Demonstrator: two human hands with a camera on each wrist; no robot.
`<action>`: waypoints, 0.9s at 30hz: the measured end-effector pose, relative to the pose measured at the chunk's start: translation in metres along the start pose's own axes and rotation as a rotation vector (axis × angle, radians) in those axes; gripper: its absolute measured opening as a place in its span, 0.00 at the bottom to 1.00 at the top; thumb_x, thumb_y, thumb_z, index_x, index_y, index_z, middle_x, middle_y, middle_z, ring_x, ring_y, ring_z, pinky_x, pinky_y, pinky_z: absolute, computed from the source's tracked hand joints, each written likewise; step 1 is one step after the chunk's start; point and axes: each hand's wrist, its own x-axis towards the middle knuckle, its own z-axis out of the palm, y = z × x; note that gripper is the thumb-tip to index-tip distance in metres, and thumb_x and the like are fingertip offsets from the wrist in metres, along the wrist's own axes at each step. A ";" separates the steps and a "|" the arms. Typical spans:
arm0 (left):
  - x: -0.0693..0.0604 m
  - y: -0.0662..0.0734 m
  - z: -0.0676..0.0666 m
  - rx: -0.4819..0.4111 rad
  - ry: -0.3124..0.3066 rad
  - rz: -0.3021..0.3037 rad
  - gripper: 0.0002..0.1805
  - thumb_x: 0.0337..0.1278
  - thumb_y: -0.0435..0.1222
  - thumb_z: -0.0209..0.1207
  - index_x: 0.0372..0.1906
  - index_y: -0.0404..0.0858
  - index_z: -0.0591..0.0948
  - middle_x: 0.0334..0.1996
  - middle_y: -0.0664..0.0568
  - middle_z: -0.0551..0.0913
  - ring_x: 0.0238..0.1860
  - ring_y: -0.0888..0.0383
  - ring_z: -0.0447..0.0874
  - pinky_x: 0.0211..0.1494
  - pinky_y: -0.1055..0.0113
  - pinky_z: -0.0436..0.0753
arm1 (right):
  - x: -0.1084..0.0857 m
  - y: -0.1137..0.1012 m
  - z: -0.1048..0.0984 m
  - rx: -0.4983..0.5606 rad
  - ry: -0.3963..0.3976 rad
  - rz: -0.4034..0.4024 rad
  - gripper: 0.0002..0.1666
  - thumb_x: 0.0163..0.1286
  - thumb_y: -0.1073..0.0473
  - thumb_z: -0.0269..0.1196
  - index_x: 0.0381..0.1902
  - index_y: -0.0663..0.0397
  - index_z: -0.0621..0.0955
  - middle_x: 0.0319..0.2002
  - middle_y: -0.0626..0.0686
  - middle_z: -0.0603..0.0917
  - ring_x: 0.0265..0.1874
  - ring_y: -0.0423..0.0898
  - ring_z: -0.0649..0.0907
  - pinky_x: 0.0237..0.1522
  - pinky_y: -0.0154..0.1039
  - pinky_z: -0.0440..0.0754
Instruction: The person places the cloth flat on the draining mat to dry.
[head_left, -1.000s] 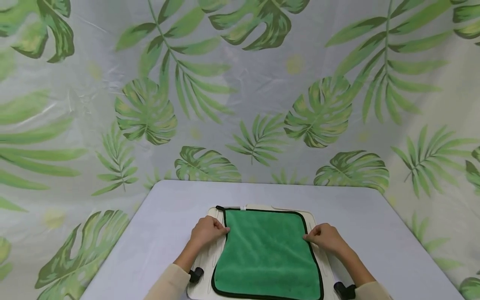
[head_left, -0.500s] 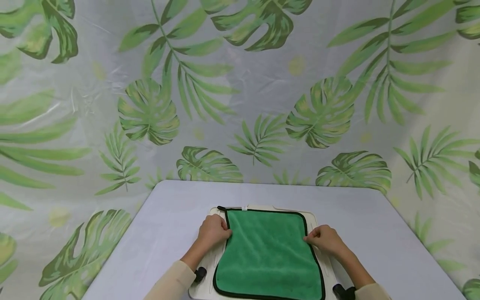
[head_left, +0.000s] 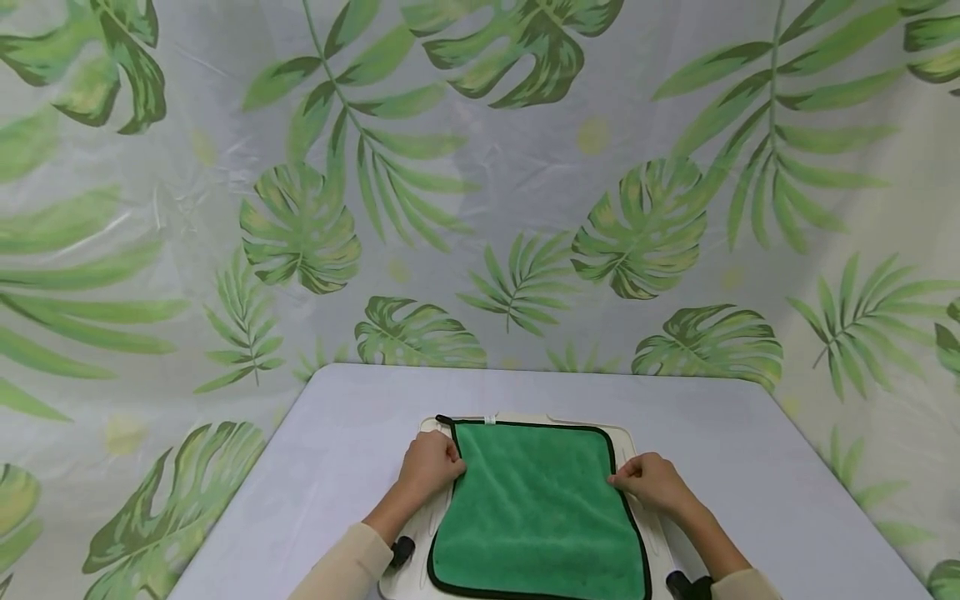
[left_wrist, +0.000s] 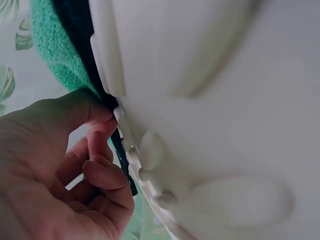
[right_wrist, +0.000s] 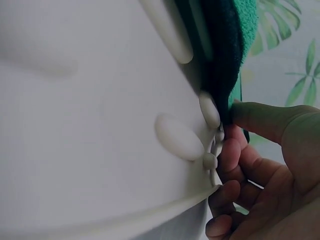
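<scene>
A green towel (head_left: 540,508) with a black border lies spread over a cream plastic board (head_left: 622,435) with raised oval bumps. Its far left corner sticks out in a dark tip. At the towel's left edge, my left hand (head_left: 429,465) pinches the black border between thumb and fingers; the left wrist view shows this hand (left_wrist: 75,165) close beside the board's rim. My right hand (head_left: 654,482) pinches the opposite border, and in the right wrist view its thumb presses the towel (right_wrist: 248,25) against the fingers. The near part of the towel bulges wider than its middle.
Board and towel are on a white table (head_left: 360,400), whose far edge meets a leaf-print curtain (head_left: 517,183). Dark wrist cameras (head_left: 402,550) sit at both cuffs, over the board's sides.
My left hand has shifted slightly right and down along the towel's left border, its fingers more tucked in. The right hand stays almost still, and the towel barely differs.
</scene>
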 end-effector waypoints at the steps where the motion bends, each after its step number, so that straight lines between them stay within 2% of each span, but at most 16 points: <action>1: 0.000 0.000 0.000 -0.006 -0.010 0.006 0.16 0.44 0.30 0.64 0.09 0.46 0.75 0.09 0.64 0.69 0.12 0.65 0.64 0.18 0.70 0.64 | 0.000 0.000 -0.001 0.002 0.002 -0.002 0.13 0.69 0.53 0.70 0.33 0.59 0.87 0.28 0.50 0.85 0.27 0.45 0.78 0.29 0.40 0.76; 6: 0.000 -0.004 -0.001 -0.068 -0.085 -0.007 0.20 0.51 0.29 0.61 0.10 0.47 0.70 0.09 0.65 0.63 0.13 0.66 0.58 0.20 0.71 0.60 | -0.001 0.002 -0.001 0.019 0.010 0.007 0.13 0.69 0.52 0.70 0.33 0.58 0.87 0.28 0.50 0.86 0.28 0.45 0.79 0.31 0.40 0.76; 11: -0.002 -0.012 -0.008 -0.109 -0.124 -0.019 0.22 0.57 0.29 0.59 0.12 0.48 0.66 0.10 0.63 0.61 0.16 0.65 0.57 0.22 0.71 0.59 | -0.002 0.004 -0.001 0.032 0.019 0.006 0.13 0.69 0.53 0.70 0.32 0.58 0.87 0.28 0.49 0.86 0.28 0.45 0.79 0.31 0.40 0.75; 15: -0.005 -0.014 -0.017 -0.103 -0.157 -0.073 0.21 0.57 0.31 0.56 0.13 0.49 0.65 0.11 0.62 0.60 0.16 0.63 0.56 0.22 0.69 0.58 | -0.002 0.006 -0.003 0.037 0.030 -0.010 0.11 0.70 0.55 0.69 0.34 0.58 0.87 0.29 0.49 0.86 0.28 0.44 0.78 0.30 0.39 0.75; 18: -0.007 -0.017 -0.026 -0.093 -0.180 -0.104 0.19 0.56 0.32 0.57 0.13 0.49 0.68 0.12 0.62 0.62 0.17 0.63 0.59 0.22 0.69 0.59 | -0.002 0.008 -0.005 0.033 0.039 -0.016 0.11 0.71 0.56 0.68 0.34 0.58 0.87 0.28 0.49 0.85 0.28 0.45 0.77 0.29 0.39 0.74; 21: -0.007 -0.021 -0.031 -0.103 -0.204 -0.108 0.19 0.58 0.32 0.57 0.14 0.47 0.70 0.12 0.61 0.63 0.17 0.63 0.60 0.22 0.68 0.60 | -0.003 0.009 -0.007 0.023 0.051 -0.011 0.10 0.71 0.56 0.67 0.34 0.58 0.87 0.28 0.50 0.85 0.28 0.45 0.76 0.29 0.39 0.73; 24: -0.010 -0.022 -0.031 -0.116 -0.208 -0.103 0.17 0.61 0.31 0.58 0.16 0.44 0.75 0.14 0.60 0.67 0.18 0.63 0.63 0.23 0.68 0.63 | -0.006 0.009 -0.007 0.011 0.050 -0.012 0.10 0.72 0.56 0.67 0.35 0.58 0.87 0.30 0.50 0.86 0.29 0.44 0.77 0.31 0.40 0.74; 27: -0.018 -0.022 -0.032 -0.107 -0.192 -0.100 0.13 0.64 0.32 0.61 0.22 0.42 0.83 0.18 0.60 0.75 0.21 0.63 0.70 0.26 0.68 0.69 | -0.012 0.008 -0.008 0.003 0.023 -0.007 0.11 0.72 0.55 0.67 0.35 0.57 0.87 0.30 0.49 0.86 0.29 0.44 0.78 0.31 0.40 0.74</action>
